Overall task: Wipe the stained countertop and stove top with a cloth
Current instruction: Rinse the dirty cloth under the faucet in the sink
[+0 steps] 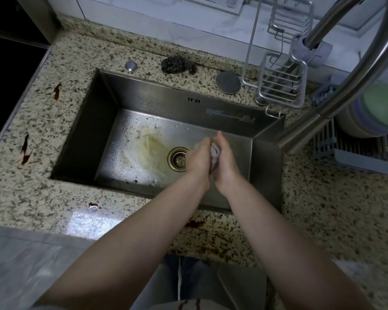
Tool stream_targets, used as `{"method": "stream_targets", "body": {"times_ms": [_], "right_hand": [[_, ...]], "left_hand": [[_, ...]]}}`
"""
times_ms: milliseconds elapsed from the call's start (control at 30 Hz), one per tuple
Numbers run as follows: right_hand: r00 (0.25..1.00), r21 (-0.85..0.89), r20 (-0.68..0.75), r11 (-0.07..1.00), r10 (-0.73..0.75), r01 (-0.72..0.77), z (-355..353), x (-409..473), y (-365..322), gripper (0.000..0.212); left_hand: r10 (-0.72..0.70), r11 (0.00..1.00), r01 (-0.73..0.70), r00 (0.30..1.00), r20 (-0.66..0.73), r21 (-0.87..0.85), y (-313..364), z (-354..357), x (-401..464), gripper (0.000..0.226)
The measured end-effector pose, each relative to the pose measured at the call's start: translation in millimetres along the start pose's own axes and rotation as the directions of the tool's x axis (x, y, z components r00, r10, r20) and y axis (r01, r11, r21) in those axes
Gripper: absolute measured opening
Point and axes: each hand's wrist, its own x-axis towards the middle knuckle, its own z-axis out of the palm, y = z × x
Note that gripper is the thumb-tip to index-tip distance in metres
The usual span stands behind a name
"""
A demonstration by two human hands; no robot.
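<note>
Cloth [214, 158], squeezed between both hands, over sink [143, 104]

Left hand [198, 156] and right hand [225, 157] press a crumpled white cloth [215, 155] between their fingers over the rectangular stainless-steel sink [94, 121]. The round metal drain [177, 158] lies just left of the fingers; dark red stains [25, 151] mark the speckled granite countertop [43, 198] well apart.
</note>
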Motion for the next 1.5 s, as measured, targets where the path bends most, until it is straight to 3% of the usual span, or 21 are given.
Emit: {"method": "stream_targets", "body": {"times_ms": [33, 67, 133, 200, 233, 267, 300, 333, 367, 433, 467, 533, 600, 767, 867, 1100, 1267, 1367, 1500], "right_hand": [[0.997, 0.139, 0.028, 0.988, 0.070, -0.073, -1, -2, -3, 0.050], [0.994, 0.245, 0.061, 0.964, 0.090, -0.103, -2, -5, -5, 0.046], [0.989, 0.367, 0.138, 0.924, 0.061, -0.108, -3, -11, -7, 0.038], [0.982, 0.396, 0.191, 0.914, 0.012, -0.088, 0, -20, -7, 0.036], [0.979, 0.405, 0.206, 0.911, -0.002, -0.083, 1, -22, -5, 0.036], [0.977, 0.416, 0.211, 0.906, -0.008, -0.083, 2, -24, -2, 0.036], [0.979, 0.421, 0.202, 0.903, 0.002, -0.088, 3, -22, 2, 0.035], [0.982, 0.402, 0.190, 0.911, 0.011, -0.088, 5, -20, 3, 0.035], [0.985, 0.369, 0.169, 0.925, 0.026, -0.087, 7, -17, 3, 0.035], [0.992, 0.344, 0.116, 0.935, 0.052, -0.090, 8, -5, -2, 0.040], [0.995, 0.381, 0.084, 0.922, 0.049, -0.077, 7, -1, -6, 0.040], [0.999, 0.460, 0.041, 0.887, 0.014, -0.031, 3, 7, -15, 0.024], [0.999, 0.441, 0.054, 0.897, -0.002, -0.022, 0, 12, -22, 0.023], [1.000, 0.198, 0.024, 0.980, -0.019, 0.014, 9, 22, -29, 0.033], [0.999, 0.078, -0.013, 0.996, -0.030, 0.031, 15, 22, -31, 0.024], [0.992, 0.050, -0.116, 0.997, -0.048, 0.054, 26, 17, -27, 0.051], [0.995, 0.143, -0.097, 0.989, -0.029, 0.042, 25, 14, -23, 0.044], [0.996, 0.162, 0.067, 0.986, -0.056, 0.045, 18, 11, -21, 0.057], [0.972, 0.082, 0.222, 0.995, -0.073, 0.056, 2, -6, -14, 0.052]], "left_hand": [[0.080, 0.993, -0.079, 0.997, -0.017, 0.083, 4, 0, -6, 0.038], [0.267, 0.934, -0.258, 0.964, -0.006, 0.248, 2, 6, -5, 0.033], [0.531, 0.628, -0.507, 0.834, 0.152, 0.590, 2, 1, -5, 0.023], [0.654, 0.283, -0.488, 0.728, 0.206, 0.826, 0, -10, 8, 0.027], [0.691, 0.148, -0.450, 0.684, 0.234, 0.880, 2, -14, 11, 0.036], [0.686, 0.084, -0.437, 0.678, 0.266, 0.896, 4, -17, 12, 0.044], [0.690, 0.090, -0.457, 0.669, 0.275, 0.885, 3, -16, 13, 0.049], [0.684, 0.162, -0.483, 0.683, 0.255, 0.861, 2, -16, 12, 0.051], [0.661, 0.317, -0.497, 0.726, 0.188, 0.808, 0, -15, 13, 0.052], [0.590, 0.679, -0.505, 0.808, 0.013, 0.533, 4, -17, 12, 0.052], [0.532, 0.802, -0.477, 0.844, -0.067, 0.360, 8, -20, 12, 0.051], [0.410, 0.907, -0.383, 0.897, -0.166, 0.173, 16, -30, 11, 0.049], [0.382, 0.922, -0.360, 0.905, -0.187, 0.140, 22, -44, 12, 0.046], [0.367, 0.930, -0.355, 0.904, -0.220, 0.091, 26, -59, 16, 0.036], [0.362, 0.932, -0.355, 0.902, -0.237, 0.072, 26, -64, 17, 0.037], [0.387, 0.921, -0.385, 0.891, -0.237, 0.060, 27, -70, 12, 0.033], [0.454, 0.861, -0.435, 0.891, -0.014, 0.262, 19, -70, 7, 0.015], [0.330, 0.837, -0.383, 0.923, 0.199, 0.392, 16, -67, 1, 0.005], [0.152, 0.924, -0.235, 0.950, 0.274, 0.303, 21, -61, -15, 0.029]]}}
